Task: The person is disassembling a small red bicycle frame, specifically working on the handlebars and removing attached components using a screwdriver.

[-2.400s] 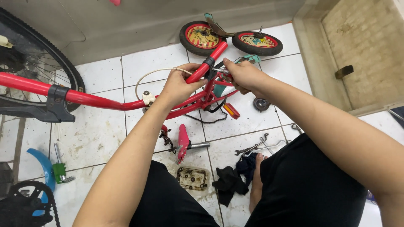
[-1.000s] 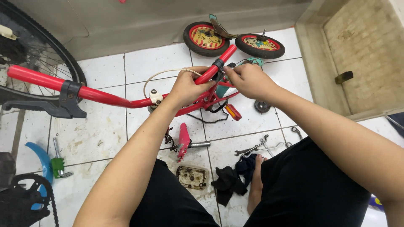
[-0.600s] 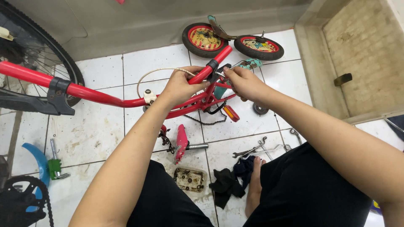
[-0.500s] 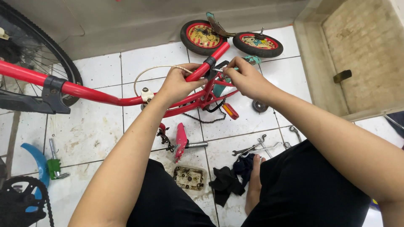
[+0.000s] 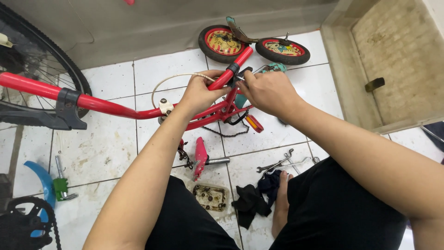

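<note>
Both hands' fingers (image 5: 210, 79) curl closed around the red handlebar (image 5: 227, 76), left hand (image 5: 200, 94) and right hand (image 5: 268, 92).

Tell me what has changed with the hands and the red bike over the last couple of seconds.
Little. The right hand drew slightly in toward the black brake lever by the red grip. The left hand kept its hold on the handlebar and cable. The small wheels and floor tools stayed put.
</note>
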